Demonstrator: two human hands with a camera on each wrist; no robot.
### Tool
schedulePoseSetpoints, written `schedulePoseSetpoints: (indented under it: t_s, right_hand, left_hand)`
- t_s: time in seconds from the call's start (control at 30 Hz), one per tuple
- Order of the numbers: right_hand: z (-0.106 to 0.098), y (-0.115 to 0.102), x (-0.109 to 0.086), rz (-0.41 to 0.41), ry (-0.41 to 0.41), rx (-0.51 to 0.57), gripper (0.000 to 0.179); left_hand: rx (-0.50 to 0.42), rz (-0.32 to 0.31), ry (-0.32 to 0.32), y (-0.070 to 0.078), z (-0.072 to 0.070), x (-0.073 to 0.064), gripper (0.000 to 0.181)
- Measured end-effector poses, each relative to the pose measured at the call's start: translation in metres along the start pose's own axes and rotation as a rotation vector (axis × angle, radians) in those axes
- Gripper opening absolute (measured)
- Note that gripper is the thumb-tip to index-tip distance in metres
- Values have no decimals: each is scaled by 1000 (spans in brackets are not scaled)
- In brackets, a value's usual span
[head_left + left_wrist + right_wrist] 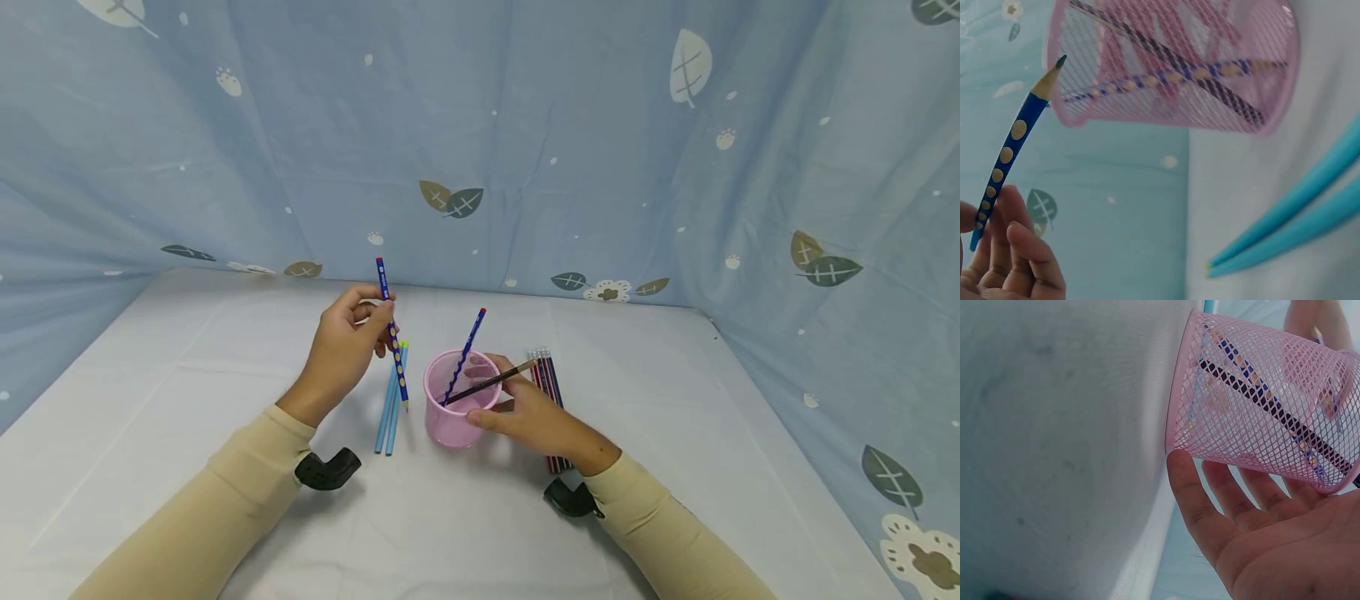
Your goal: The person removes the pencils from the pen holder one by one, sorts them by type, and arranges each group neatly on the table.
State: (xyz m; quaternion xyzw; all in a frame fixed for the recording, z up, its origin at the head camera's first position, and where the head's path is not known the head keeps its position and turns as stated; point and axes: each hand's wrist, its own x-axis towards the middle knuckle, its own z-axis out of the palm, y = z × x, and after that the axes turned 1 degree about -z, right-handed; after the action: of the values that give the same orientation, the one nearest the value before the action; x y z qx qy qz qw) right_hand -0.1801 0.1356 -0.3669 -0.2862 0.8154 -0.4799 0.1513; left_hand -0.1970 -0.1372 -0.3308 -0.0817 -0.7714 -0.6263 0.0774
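Observation:
My left hand (341, 346) pinches a blue pencil (396, 346) between thumb and fingers. Its red end points up and its sharpened tip down, just left of the pink mesh pen holder (450, 429). In the left wrist view the pencil's row of round grip hollows shows. The right hand (540, 421) holds the pen holder from its right side, thumb at the front and fingers around the back. Inside the upright holder lean another blue pencil (471, 342) and a dark pencil (487, 384), crossing each other.
Two light blue pencils (387, 412) lie on the white tabletop (465, 533) under and beside the left hand. Several dark striped pencils (553, 379) lie to the right, partly hidden by the right hand. A blue leaf-patterned curtain (337, 150) hangs behind the table.

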Motion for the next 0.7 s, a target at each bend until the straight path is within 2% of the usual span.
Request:
schedulePoseSetpoints:
  t_s: [0.43,0.7]
  right_hand:
    - [1,0,0,0,-11,4,77]
    - [1,1,-1,-2,-3,-1,78]
  left_hand:
    - [168,-104,-84,-18,-8,4,37]
    - [239,-155,-122,-25,-6,7,41]
